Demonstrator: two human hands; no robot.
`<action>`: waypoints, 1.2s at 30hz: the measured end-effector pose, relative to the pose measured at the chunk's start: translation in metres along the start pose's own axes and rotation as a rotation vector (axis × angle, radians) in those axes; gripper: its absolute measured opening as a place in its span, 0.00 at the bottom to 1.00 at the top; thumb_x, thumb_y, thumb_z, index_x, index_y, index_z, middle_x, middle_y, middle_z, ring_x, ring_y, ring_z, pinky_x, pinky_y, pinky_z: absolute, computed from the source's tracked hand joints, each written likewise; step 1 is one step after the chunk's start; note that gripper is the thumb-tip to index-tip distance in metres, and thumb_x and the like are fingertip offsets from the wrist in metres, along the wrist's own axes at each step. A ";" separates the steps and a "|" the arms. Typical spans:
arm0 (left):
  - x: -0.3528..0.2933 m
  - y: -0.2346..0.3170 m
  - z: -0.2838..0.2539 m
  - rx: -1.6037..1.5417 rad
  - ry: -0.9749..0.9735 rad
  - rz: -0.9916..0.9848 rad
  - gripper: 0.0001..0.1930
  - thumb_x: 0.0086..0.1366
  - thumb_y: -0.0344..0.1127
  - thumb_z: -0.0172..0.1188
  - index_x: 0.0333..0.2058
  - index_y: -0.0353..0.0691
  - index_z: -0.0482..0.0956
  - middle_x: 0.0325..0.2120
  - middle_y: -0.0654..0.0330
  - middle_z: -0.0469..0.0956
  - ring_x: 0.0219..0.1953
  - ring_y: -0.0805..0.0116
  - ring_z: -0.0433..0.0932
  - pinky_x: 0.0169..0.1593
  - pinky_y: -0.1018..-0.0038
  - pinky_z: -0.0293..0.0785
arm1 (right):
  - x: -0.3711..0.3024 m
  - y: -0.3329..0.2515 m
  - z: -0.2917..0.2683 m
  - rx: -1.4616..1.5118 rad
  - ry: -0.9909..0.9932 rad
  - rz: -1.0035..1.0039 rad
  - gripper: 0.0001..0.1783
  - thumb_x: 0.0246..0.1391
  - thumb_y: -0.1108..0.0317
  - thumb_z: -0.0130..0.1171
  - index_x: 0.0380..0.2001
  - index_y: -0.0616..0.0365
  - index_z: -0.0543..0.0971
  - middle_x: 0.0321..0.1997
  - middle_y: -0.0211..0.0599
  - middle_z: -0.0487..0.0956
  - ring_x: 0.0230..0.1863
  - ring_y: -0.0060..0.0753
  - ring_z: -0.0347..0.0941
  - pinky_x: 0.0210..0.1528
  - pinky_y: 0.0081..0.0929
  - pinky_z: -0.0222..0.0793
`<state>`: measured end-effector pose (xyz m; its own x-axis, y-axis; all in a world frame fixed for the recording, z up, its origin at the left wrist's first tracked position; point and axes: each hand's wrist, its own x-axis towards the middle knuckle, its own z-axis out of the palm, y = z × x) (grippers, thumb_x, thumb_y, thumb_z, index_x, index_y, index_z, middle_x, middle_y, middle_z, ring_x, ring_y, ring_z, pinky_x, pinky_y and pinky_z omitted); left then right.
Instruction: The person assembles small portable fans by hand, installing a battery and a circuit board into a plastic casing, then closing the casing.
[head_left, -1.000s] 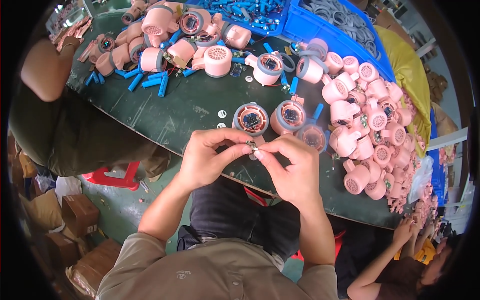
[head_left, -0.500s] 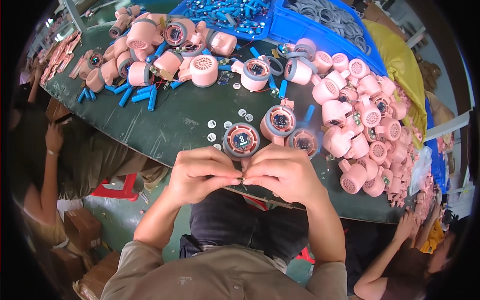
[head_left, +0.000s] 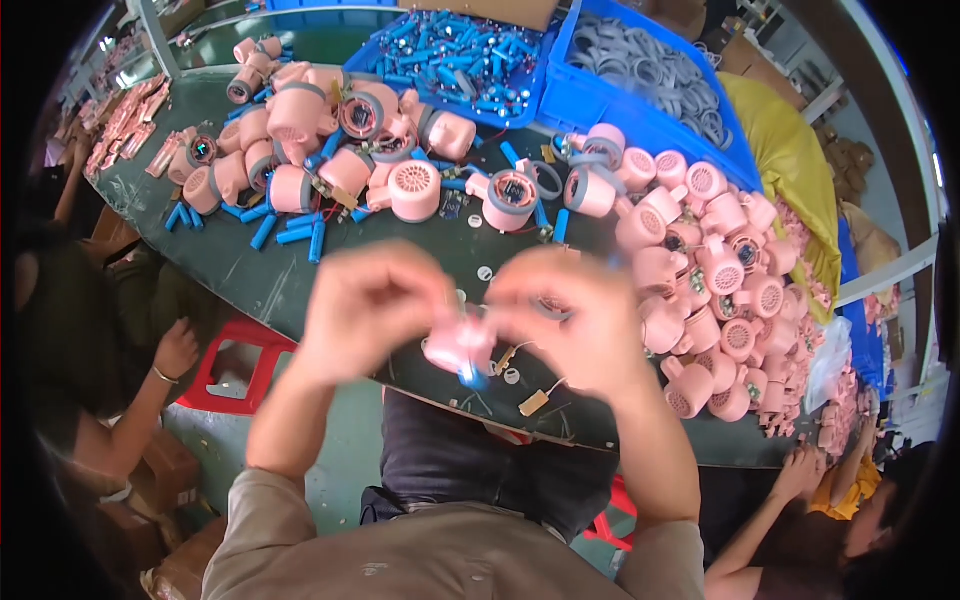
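Both my hands are raised over the table's front part and smeared by motion. Between them hangs a blurred pink fan housing [head_left: 460,343] with a blue cylindrical battery [head_left: 472,377] at its lower end. The fingertips of my left hand [head_left: 372,305] are closed at its upper left. My right hand [head_left: 572,318] has its fingertips pinched at the upper right side. What exactly lies in the fingertips is too blurred to make out. Small tan pieces on thin wires, one a tan block [head_left: 535,403], show below my right hand. Part of another fan unit [head_left: 553,305] shows behind that hand.
Many pink fan housings [head_left: 722,262] are heaped at the right, and more housings [head_left: 413,190] with loose blue batteries [head_left: 296,234] lie at the back left. Blue bins of batteries [head_left: 450,60] and grey rings [head_left: 655,85] stand behind. Co-workers sit at both sides.
My hands have moved up from the small part they were pinching near the table edge. The pink housing now hangs between them, battery downward. The view has shifted.
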<state>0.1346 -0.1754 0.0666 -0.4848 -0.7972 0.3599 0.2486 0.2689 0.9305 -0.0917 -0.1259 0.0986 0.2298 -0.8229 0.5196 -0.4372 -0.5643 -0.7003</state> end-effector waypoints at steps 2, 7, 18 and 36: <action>0.040 0.016 -0.020 0.142 0.162 -0.017 0.03 0.62 0.24 0.65 0.34 0.33 0.82 0.31 0.62 0.82 0.33 0.77 0.79 0.37 0.80 0.76 | 0.025 0.013 -0.014 -0.151 0.141 0.282 0.06 0.50 0.73 0.68 0.33 0.61 0.84 0.33 0.41 0.84 0.34 0.33 0.82 0.37 0.27 0.75; 0.094 0.060 -0.065 0.375 0.529 0.232 0.09 0.62 0.28 0.67 0.39 0.29 0.83 0.30 0.60 0.83 0.31 0.78 0.80 0.36 0.82 0.75 | 0.044 0.052 -0.022 -0.588 -0.032 0.502 0.22 0.46 0.55 0.71 0.40 0.58 0.83 0.40 0.46 0.83 0.43 0.48 0.81 0.47 0.42 0.74; 0.039 -0.016 0.001 1.074 0.179 0.392 0.24 0.55 0.39 0.69 0.50 0.38 0.77 0.45 0.49 0.78 0.50 0.45 0.75 0.53 0.55 0.73 | 0.045 0.051 -0.030 -0.328 -0.410 0.143 0.27 0.38 0.70 0.74 0.46 0.56 0.78 0.49 0.45 0.80 0.55 0.49 0.75 0.57 0.40 0.70; -0.061 -0.025 -0.019 0.709 0.207 -0.172 0.17 0.57 0.22 0.67 0.47 0.34 0.81 0.38 0.56 0.83 0.39 0.67 0.82 0.46 0.72 0.78 | 0.056 0.118 -0.019 -0.588 -0.648 0.320 0.14 0.46 0.72 0.68 0.40 0.59 0.84 0.34 0.41 0.84 0.33 0.41 0.81 0.39 0.33 0.76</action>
<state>0.1741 -0.1438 0.0206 -0.2833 -0.9257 0.2505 -0.4492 0.3589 0.8182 -0.1468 -0.2374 0.0548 0.3855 -0.9097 -0.1541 -0.8929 -0.3257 -0.3109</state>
